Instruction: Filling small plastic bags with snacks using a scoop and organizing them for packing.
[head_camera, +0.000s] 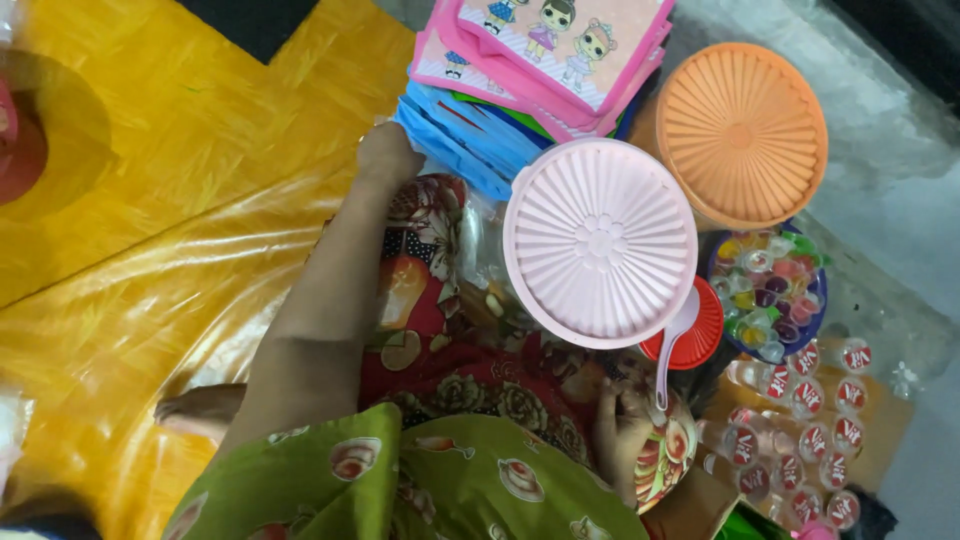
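Note:
My left hand (386, 152) reaches forward to a stack of flat blue packs (462, 140) and rests against its edge; the fingers are hidden. Pink packs with cartoon dolls (560, 45) lie on top of that stack. My right hand (622, 432) is low by my lap, fingers closed around the handle of a pale plastic spoon (676, 335) over a fruit-patterned bowl (668, 452). A large round pink ribbed lid (600, 243) sits on a container just above my lap, between the two hands.
An orange ribbed container (742, 130) stands at the back right, with a red lid (697, 338), a blue bowl of coloured jelly cups (771, 292) and several sealed drink cups (810, 430) to the right. A shiny yellow mat (150, 250) covers the left. A bare foot (195, 410) shows below.

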